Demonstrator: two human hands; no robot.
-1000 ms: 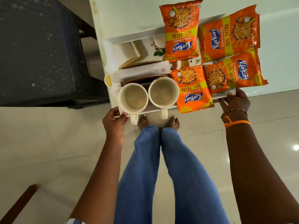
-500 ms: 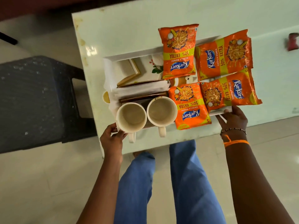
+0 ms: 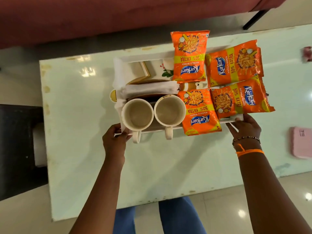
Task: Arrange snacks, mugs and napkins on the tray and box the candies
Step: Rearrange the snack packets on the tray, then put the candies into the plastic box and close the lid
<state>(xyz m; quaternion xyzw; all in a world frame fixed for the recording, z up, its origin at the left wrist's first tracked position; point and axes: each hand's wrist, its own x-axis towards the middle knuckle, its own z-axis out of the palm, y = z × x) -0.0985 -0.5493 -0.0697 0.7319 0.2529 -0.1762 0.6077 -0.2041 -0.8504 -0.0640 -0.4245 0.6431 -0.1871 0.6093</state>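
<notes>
Over the pale table (image 3: 87,102), my left hand (image 3: 116,141) and right hand (image 3: 244,127) each grip a near corner of the tray (image 3: 152,55), keeping the mugs (image 3: 137,114) and snack packets (image 3: 200,112) between them level, I judge.

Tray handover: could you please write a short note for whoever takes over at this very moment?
Left hand: grip closed on the tray's near left corner.
Right hand: grip closed on the tray's near right corner.
On the tray: two empty mugs side by side at the near edge, handles toward the person; white napkins behind them; four orange snack packets on the right half.
The tray is over the pale table; whether it rests there I cannot tell.
Done: snacks, mugs, napkins loaded.
Left: boxing the candies; none are clearly in view.
</notes>
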